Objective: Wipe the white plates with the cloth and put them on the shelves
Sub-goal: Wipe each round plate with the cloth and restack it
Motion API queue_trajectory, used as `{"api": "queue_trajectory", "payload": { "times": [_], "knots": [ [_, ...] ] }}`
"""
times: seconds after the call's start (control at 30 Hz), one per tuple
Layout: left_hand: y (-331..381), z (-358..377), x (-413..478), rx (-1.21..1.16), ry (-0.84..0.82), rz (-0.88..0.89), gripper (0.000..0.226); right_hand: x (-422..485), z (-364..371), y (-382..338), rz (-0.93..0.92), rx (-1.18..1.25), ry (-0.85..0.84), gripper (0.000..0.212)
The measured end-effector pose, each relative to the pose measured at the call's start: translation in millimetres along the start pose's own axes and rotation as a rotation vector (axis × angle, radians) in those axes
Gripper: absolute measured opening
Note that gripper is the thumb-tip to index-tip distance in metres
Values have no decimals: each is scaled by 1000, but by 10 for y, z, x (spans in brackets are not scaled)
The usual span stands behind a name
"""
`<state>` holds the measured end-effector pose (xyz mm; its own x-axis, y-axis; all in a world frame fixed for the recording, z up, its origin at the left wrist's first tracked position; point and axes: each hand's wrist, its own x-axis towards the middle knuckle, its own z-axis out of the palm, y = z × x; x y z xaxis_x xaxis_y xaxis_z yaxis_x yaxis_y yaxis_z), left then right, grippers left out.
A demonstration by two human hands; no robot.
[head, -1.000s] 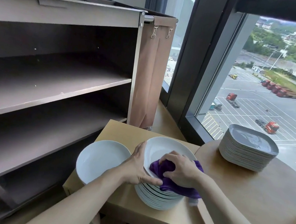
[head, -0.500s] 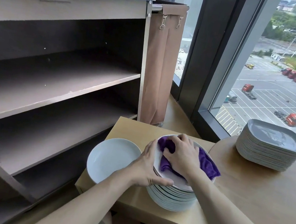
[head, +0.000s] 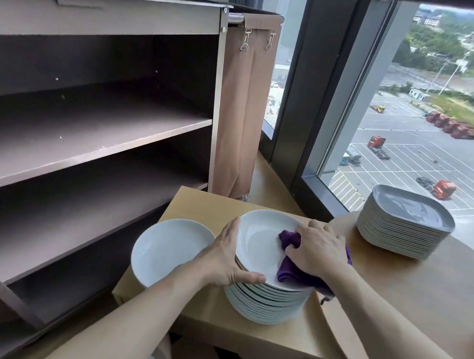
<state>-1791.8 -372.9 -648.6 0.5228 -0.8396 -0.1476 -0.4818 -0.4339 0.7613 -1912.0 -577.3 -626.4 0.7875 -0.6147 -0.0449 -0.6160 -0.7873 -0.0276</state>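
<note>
A tall stack of white plates (head: 265, 302) stands on a small wooden table (head: 204, 205). My left hand (head: 228, 258) grips the left rim of the top plate (head: 257, 237), thumb on the front edge. My right hand (head: 316, 249) presses a bunched purple cloth (head: 288, 267) onto the right half of that plate. A single white plate (head: 168, 250) lies to the left of the stack. The brown shelf unit (head: 88, 138) stands at the left with bare shelves.
A stack of grey square plates (head: 404, 224) sits on the round wooden table (head: 440, 289) at the right, near the window. A brown fabric bag (head: 241, 112) hangs on the shelf unit's right side. My knees show below the small table.
My right hand has swept the cloth across the top plate, from its front edge to its far side and then to its right half. My left hand stays on the rim.
</note>
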Motion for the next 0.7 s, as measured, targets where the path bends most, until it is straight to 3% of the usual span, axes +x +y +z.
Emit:
{"api": "queue_trajectory", "payload": {
  "times": [0.17,0.3,0.43,0.53,0.7],
  "knots": [
    [-18,4,23,-43,25,21,132,-271,-145,-37,-38,73,-143,30],
    [-44,11,31,-48,14,24,144,-381,-216,-198,-137,246,-318,25],
    [-58,14,19,-57,24,43,119,-316,-222,-396,-174,445,-389,8],
    [-62,7,29,-56,37,58,127,-197,-201,-522,-215,532,-381,10],
    [-109,-3,32,-61,-34,27,143,-57,-69,-650,-291,516,-232,23]
  ]
}}
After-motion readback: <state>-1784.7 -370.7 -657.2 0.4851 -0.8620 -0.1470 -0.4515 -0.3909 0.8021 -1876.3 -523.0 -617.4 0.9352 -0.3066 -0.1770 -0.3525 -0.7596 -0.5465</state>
